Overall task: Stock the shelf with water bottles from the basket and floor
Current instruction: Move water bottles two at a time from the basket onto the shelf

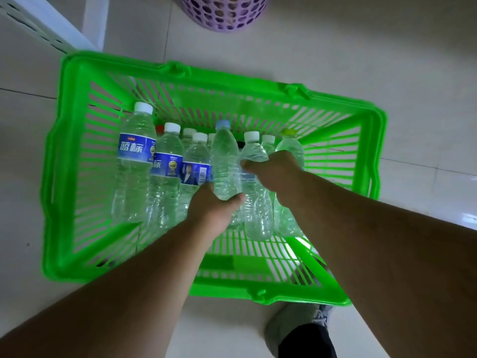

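A bright green slotted basket [77,156] sits on the tiled floor and holds several clear water bottles standing upright. My left hand [214,210] grips the lower body of an unlabelled bottle with a light blue cap [224,156], which stands higher than its neighbours. My right hand [273,171] is wrapped round a white-capped bottle [254,151] just to the right of it. Blue-labelled bottles [135,151] stand at the left of the group. A bottle with a yellow-green cap [290,146] is at the right, partly hidden by my right hand.
A purple perforated bin [224,14] stands on the floor beyond the basket. The white frame of a shelf unit [51,24] runs along the top left. My shoe and dark trouser leg [304,334] are just in front of the basket's near rim.
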